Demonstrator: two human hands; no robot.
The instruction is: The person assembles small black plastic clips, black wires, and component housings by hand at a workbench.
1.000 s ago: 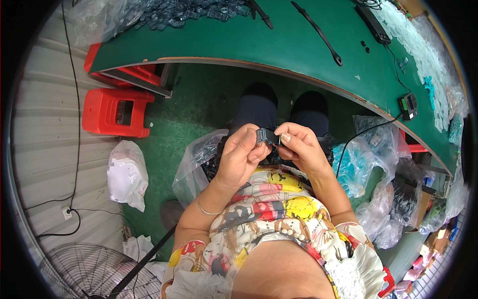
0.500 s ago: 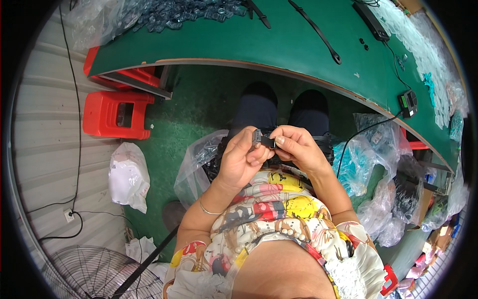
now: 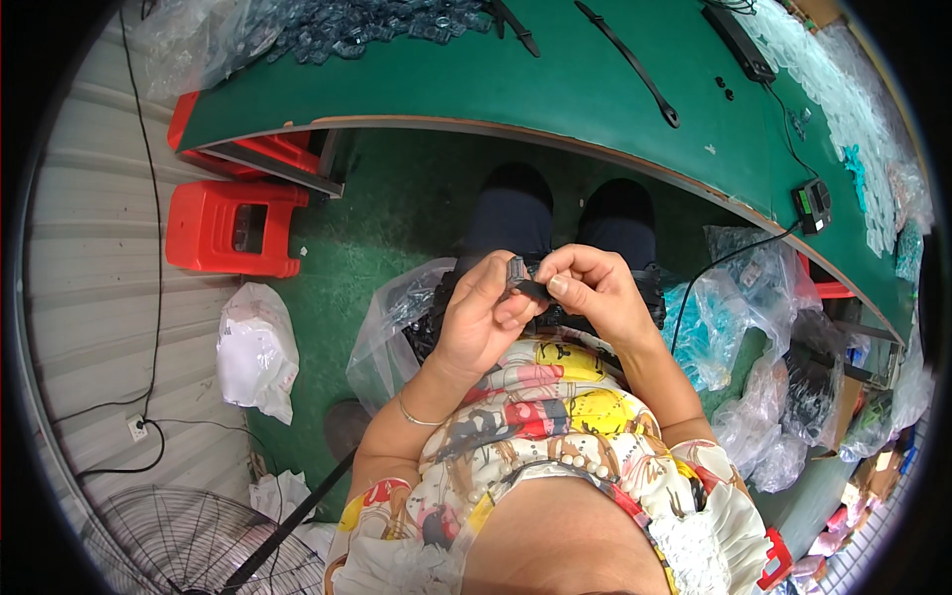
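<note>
Above my lap, a small grey squarish piece [image 3: 516, 270] sits upright between the fingers of my left hand [image 3: 473, 322]. A short stretch of black strap [image 3: 535, 290] runs from it toward my right hand [image 3: 599, 296]. The right thumb and forefinger pinch the strap's other end, and both hands are close together. My fingers cover much of the strap, so how it joins the grey piece is hidden. On the green table [image 3: 446, 89] ahead lie a long black strap [image 3: 630, 61] and a shorter black strap [image 3: 518, 30].
Dark translucent small pieces [image 3: 367, 28] are heaped at the table's far left. A black cabled device [image 3: 813, 206] sits near its right edge. A red stool [image 3: 236, 228], a white bag [image 3: 258, 347] and a fan [image 3: 198, 540] stand left. Plastic bags [image 3: 739, 297] crowd the right.
The black strap has turned and bends lower between my hands. My right fingers have shifted slightly, with the thumb now further over the strap. My left hand is nearly still.
</note>
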